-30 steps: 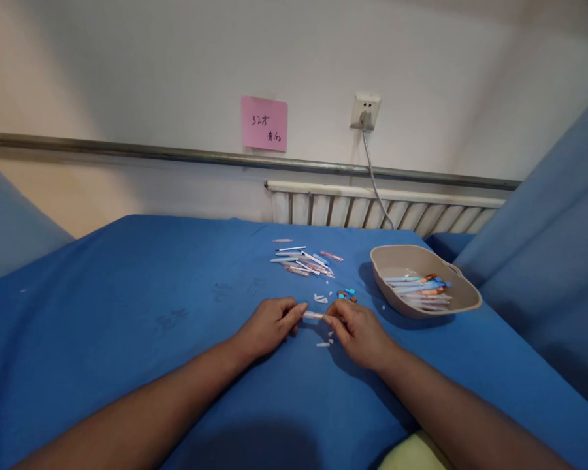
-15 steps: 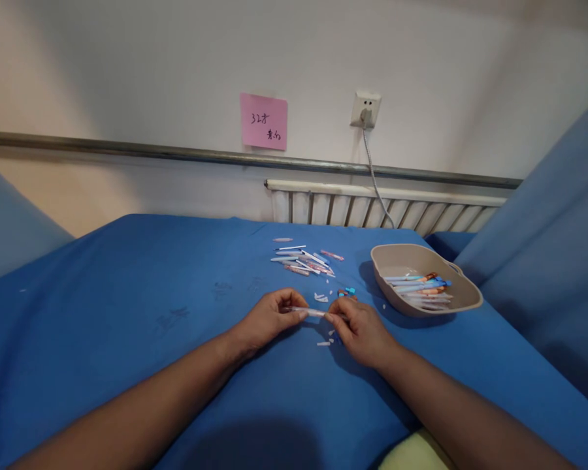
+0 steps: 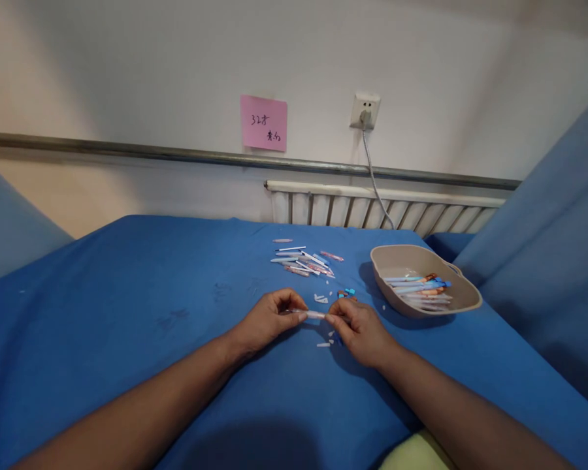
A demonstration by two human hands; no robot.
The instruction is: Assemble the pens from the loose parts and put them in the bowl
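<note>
Between my two hands a pale pinkish pen (image 3: 315,314) lies level, just above the blue cloth. My left hand (image 3: 273,318) pinches its left part between thumb and fingers. At its right end my right hand (image 3: 359,329) is closed with thumb and forefinger; the fingers hide that tip. Beyond the hands is a loose pile of pen barrels and thin refills (image 3: 304,260). Small white pen parts (image 3: 320,298) lie just behind the pen, with blue and brown pieces (image 3: 347,293) near my right knuckles. More small white bits (image 3: 324,344) rest in front of it.
A beige basket (image 3: 396,303) with several assembled-looking pens (image 3: 416,287) stands to the right. The blue cloth (image 3: 127,294) covers the table. Behind are a metal rail (image 3: 191,154), a radiator (image 3: 357,207) and a plugged-in cable (image 3: 371,166). Blue curtains (image 3: 543,241) hang at the sides.
Hardly anything differs. Both hands keep their grip on the pen in the same place, with only a very slight shift of the left fingers.
</note>
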